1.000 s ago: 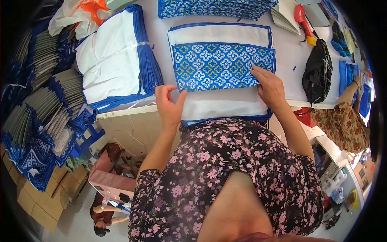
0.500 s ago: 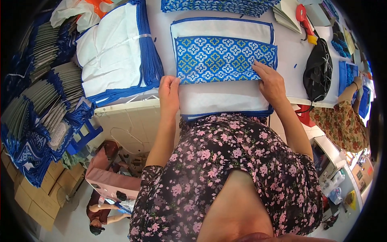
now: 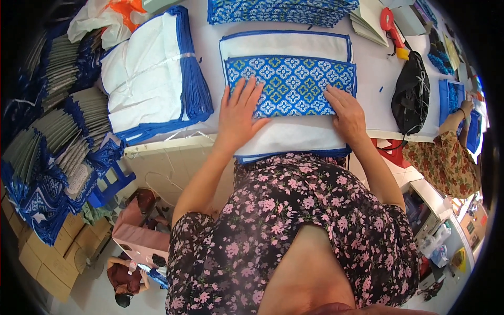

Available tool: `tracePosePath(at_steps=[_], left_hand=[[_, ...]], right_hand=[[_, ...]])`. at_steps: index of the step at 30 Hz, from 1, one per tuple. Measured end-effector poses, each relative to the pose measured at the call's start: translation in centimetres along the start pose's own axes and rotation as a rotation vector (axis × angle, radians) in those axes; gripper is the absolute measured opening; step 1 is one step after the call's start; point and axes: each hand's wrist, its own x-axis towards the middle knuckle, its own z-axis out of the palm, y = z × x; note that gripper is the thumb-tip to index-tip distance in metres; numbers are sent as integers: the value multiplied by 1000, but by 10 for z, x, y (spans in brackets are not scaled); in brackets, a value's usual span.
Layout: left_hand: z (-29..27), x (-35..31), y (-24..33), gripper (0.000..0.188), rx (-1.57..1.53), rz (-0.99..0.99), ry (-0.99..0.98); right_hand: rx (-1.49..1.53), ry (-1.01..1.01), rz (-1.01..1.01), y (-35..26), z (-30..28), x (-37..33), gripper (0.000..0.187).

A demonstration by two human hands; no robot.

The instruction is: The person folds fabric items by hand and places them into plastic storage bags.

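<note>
In front of me lies a cloth (image 3: 294,86), folded so that its blue, white and green patterned side faces up, with a white underside and blue edging around it. More white cloth (image 3: 294,134) shows below the fold, hanging toward my lap. My left hand (image 3: 240,113) lies flat with fingers spread on the left part of the patterned fold. On its right end rest the fingers of my right hand (image 3: 346,110), stretched out and pressing lightly. Neither hand grips the cloth.
A tied stack of white, blue-edged cloths (image 3: 147,79) lies left of me. Folded patterned cloths (image 3: 283,11) stand at the far side. To the right are a black pouch (image 3: 411,97) and a red-handled tool (image 3: 387,21). Bundled cloths (image 3: 58,142) crowd the far left; other people work nearby.
My left hand has left the cloth's left corner and moved right onto the patterned fold, its fingers now spread flat. My right hand stays at the right end, having shifted slightly.
</note>
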Motion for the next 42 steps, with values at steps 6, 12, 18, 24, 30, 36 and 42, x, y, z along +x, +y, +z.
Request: tracePosePath(at_steps=[6, 12, 18, 24, 30, 36, 42], left_hand=[[-10, -4, -15, 76, -16, 92, -10], [-29, 3, -29, 55, 88, 136, 3], [-119, 95, -33, 41, 24, 97, -193], [-230, 224, -22, 31, 99, 470, 221], [-230, 248, -33, 41, 265, 590, 638], [-138, 233, -108, 60, 231, 374, 175], [-152, 132, -66, 61, 22, 157, 453]], right_hand=[[32, 59, -41, 5, 9, -6, 56], [338, -261, 221, 2, -26, 31, 48], [284, -292, 100, 67, -79, 85, 41], [269, 30, 117, 197, -178, 164, 37], [-99, 363, -191, 136, -191, 216, 41], [-181, 210, -167, 123, -75, 218, 51], [94, 181, -282, 60, -94, 121, 48]])
